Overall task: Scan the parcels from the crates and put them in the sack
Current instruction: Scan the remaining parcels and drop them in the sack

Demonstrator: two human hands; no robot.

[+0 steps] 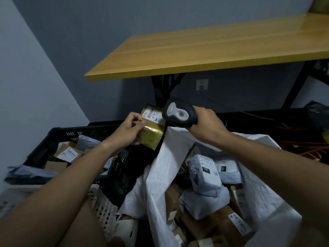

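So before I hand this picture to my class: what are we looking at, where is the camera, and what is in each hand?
There is no machine here. A person wears a camera on the head, so you look forward and down along both bare arms. The left hand grips a small brown parcel with a printed label, raised above a black crate that holds more parcels. The right hand grips a handheld scanner, its head close beside that label. Below on the right is an open white sack already holding grey bags and brown boxes. A pale crate sits nearest the viewer. Behind stands a wooden table.
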